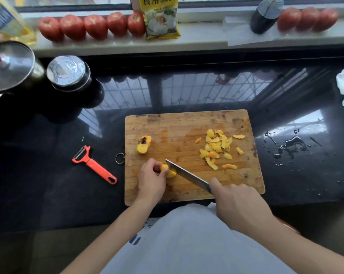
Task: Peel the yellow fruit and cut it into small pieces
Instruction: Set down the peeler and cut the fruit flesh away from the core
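The black counter [48, 184] carries a wooden cutting board [187, 123]. On the board's right half lies a pile of yellow peels [216, 145]; near its left edge lies a fruit half with a dark pit [144, 144]. The right hand [240, 206] grips the knife [187, 174]. The left hand [151, 178] curls its fingers round the peeled fruit piece [170, 172], with the blade against that piece. An orange peeler [94, 165] lies left of the board.
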A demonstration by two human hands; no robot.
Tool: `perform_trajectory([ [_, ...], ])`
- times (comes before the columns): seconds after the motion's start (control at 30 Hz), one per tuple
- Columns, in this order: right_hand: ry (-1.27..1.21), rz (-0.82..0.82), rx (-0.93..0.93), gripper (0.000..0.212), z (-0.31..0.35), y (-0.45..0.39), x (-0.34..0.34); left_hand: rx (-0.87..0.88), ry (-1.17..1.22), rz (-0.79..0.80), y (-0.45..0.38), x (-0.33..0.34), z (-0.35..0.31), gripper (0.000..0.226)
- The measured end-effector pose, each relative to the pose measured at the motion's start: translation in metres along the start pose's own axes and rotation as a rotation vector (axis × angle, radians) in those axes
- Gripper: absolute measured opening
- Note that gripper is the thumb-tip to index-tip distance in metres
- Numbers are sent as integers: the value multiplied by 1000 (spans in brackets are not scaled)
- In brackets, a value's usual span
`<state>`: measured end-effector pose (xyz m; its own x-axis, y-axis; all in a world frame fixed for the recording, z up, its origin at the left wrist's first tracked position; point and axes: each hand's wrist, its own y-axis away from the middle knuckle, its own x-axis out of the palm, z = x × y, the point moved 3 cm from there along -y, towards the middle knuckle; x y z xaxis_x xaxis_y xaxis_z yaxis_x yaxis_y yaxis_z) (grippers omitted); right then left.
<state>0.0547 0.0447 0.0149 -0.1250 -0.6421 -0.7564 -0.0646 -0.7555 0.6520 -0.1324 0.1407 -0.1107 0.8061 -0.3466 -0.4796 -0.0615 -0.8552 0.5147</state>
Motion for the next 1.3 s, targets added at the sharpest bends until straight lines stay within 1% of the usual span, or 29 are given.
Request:
perform_trajectory([
  [0.17, 29, 18, -21, 15, 6, -6, -1, 10, -32, 12, 0, -1, -2, 17],
  [0.33, 5, 27, -56, 8, 13, -9, 0, 29, -89, 4, -2, 0, -5, 22],
  [0.5, 4, -17, -62, 11, 22, -11, -3, 11, -82, 17, -4, 0, -5, 22],
  [0.7, -8, -9, -52, 12, 29, -19, -6, -16, -78, 22, -4, 2, -6, 21],
  [0.8, -3, -31, -49, 12, 34, -23, -7, -23, -57, 20, -5, 1, -5, 19],
  [0.93, -5, -69, -67, 11, 42, -32, -9, -2, -54, 61, 4, 9, -10, 14],
  [1.03, -38, -66, -53, 11, 35, -35, -9, -6, -54, 59, 7, 12, -12, 13],
  [1.17, -28, -38, -45, 20, 5, -27, 0, 9, -42, 68, 7, 11, -9, 11],
  [1.3, 28, -29, -51, 16, -14, -16, 13, 18, -47, 57, 10, 11, -8, 15],
])
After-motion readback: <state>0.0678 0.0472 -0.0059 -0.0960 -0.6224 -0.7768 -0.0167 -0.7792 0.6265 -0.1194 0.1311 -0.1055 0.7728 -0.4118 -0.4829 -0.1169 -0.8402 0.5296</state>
